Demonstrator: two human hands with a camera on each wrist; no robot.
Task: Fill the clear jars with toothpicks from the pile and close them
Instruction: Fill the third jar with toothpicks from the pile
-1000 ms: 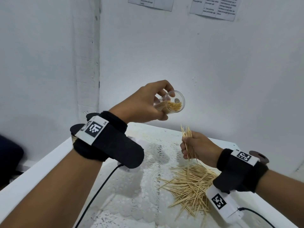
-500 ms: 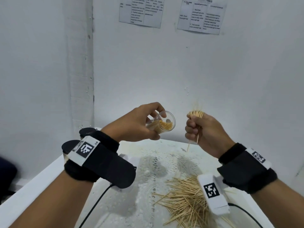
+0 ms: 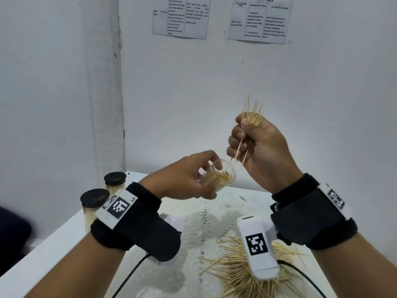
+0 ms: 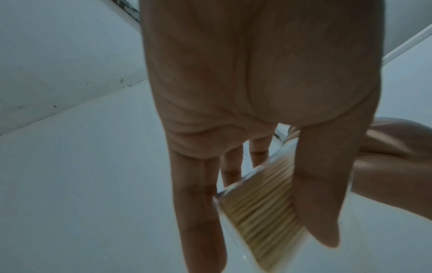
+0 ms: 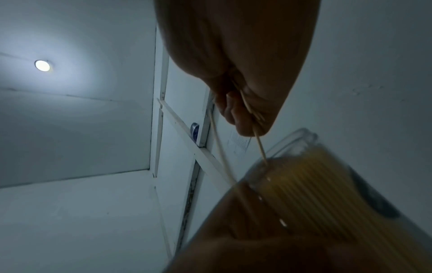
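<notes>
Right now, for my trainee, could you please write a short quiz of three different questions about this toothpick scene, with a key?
1. True or false: the clear jar in the left hand already has its lid on.
2. Multiple choice: where is the bundle of toothpicks? A) in the fist of the right hand; B) lying on the lace cloth; C) inside a closed jar.
3. Fill in: behind the left wrist, two closed jars with ____ lids stand on the table.

Key:
1. False; its mouth is open and tilted toward the right hand, with toothpicks inside.
2. A.
3. Black.
</notes>
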